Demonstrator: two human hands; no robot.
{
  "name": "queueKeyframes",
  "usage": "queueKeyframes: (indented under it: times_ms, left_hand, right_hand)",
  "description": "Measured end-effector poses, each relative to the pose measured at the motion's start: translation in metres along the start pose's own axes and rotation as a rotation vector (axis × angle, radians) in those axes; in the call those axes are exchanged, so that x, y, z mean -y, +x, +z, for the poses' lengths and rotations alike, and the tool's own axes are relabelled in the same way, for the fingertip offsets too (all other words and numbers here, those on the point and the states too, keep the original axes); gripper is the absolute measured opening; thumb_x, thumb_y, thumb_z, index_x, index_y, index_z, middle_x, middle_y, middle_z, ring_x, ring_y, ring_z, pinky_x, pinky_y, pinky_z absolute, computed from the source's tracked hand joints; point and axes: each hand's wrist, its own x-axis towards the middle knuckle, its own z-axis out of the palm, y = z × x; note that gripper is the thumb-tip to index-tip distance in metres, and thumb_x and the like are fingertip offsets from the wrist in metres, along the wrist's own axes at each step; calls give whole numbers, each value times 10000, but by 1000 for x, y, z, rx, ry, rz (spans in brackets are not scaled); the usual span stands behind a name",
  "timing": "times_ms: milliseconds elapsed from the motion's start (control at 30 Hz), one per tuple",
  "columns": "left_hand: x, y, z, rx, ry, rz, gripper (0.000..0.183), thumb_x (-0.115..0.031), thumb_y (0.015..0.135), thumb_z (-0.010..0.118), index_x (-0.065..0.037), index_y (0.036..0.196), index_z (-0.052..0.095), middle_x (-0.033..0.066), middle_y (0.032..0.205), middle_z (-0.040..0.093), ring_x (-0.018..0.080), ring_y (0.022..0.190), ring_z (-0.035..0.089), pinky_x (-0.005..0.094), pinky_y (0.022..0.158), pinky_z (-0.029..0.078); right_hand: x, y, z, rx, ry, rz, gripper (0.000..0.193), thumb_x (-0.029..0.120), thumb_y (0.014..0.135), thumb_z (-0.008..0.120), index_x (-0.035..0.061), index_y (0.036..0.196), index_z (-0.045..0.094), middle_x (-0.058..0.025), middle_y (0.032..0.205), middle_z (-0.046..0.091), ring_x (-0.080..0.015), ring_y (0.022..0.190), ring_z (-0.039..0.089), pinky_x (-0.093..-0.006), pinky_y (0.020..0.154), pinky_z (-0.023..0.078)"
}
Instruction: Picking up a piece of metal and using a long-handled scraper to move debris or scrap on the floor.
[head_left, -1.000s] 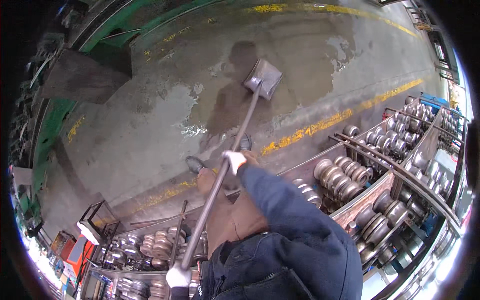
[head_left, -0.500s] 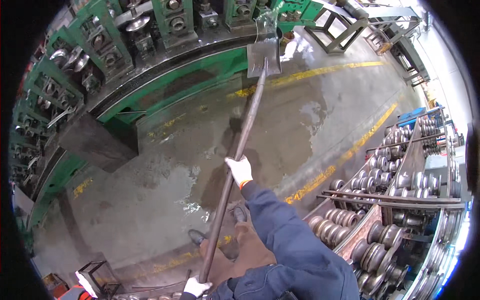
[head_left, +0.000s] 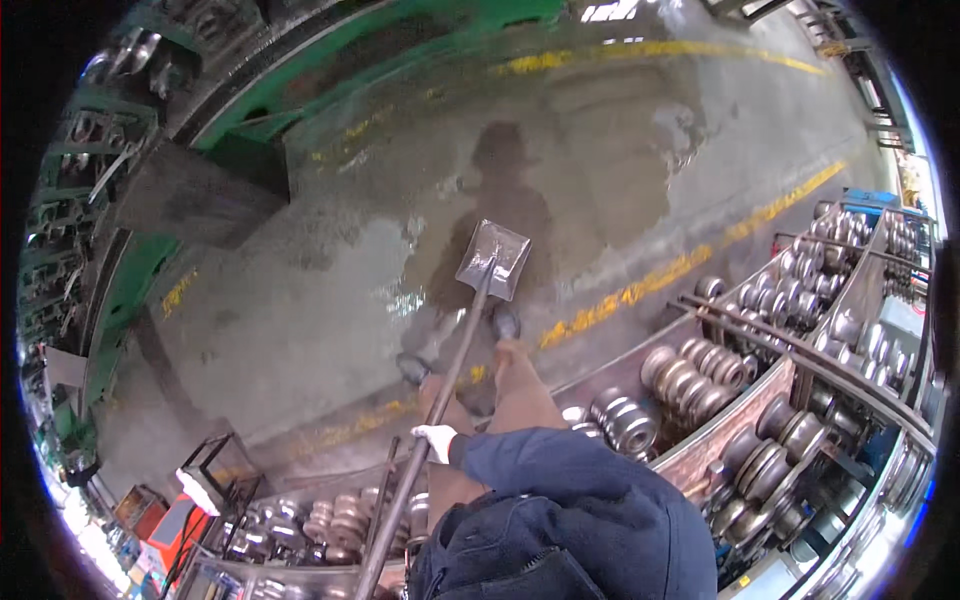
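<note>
The gloved right hand (head_left: 435, 438) has its fingers wrapped round the shovel (head_left: 455, 365), whose blade (head_left: 495, 255) is just beyond the right shoe (head_left: 507, 322) — left fingers out of view — so holding it level and clear of both feet seems wise.

Head-worn fisheye looks down; rim unclear.

Shovel handle (head_left: 457, 362) partly out of view
</note>
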Motion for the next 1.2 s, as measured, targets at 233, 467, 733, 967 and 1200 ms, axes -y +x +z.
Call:
queueKeyframes:
  times_ms: [233, 467, 733, 967, 1200]
  left_hand:
    - [-99, 1, -15, -14, -105, 33, 498, -444, 757, 702, -82, 1099, 705, 249, 941, 705, 406, 953, 686, 473, 830, 544]
    - [-222, 182, 51, -231, -437, 615, 487, -492, 787, 683, -102, 1076, 720, 252, 908, 702, 415, 905, 684, 460, 831, 545]
    - [-289, 87, -62, -27, -915, 803, 450, -312, 724, 833, 40, 961, 683, 97, 772, 692, 147, 738, 625, 352, 672, 520]
    - [-232, 103, -15, -271, -722, 740, 494, -416, 712, 785, -28, 1006, 695, 190, 829, 705, 301, 801, 688, 434, 702, 542]
    - [-107, -15, -15, -138, -285, 150, 509, -381, 732, 721, -26, 1096, 689, 249, 936, 710, 398, 965, 691, 474, 836, 545]
  right_hand:
    - [69, 3, -25, -57, -96, -160, 191, 149, 879, 695, -18, 967, 666, -123, 832, 646, -283, 754, 651, -444, 720, 559]
    - [283, -22, 6, -214, -534, -688, 283, 245, 837, 721, -27, 882, 654, -137, 765, 659, -240, 666, 655, -389, 593, 540]
    - [354, -168, 153, -352, -665, -1498, 597, 315, 757, 804, -116, 1114, 595, -255, 1018, 694, -347, 973, 678, -396, 845, 526]
    - [320, -179, 137, -147, -558, -1218, 442, 233, 793, 789, -90, 1049, 628, -130, 908, 685, -205, 807, 633, -342, 734, 518]
    - [111, -52, -3, 30, -124, -335, 233, 220, 875, 673, -13, 892, 667, -140, 821, 660, -241, 755, 665, -408, 627, 539]
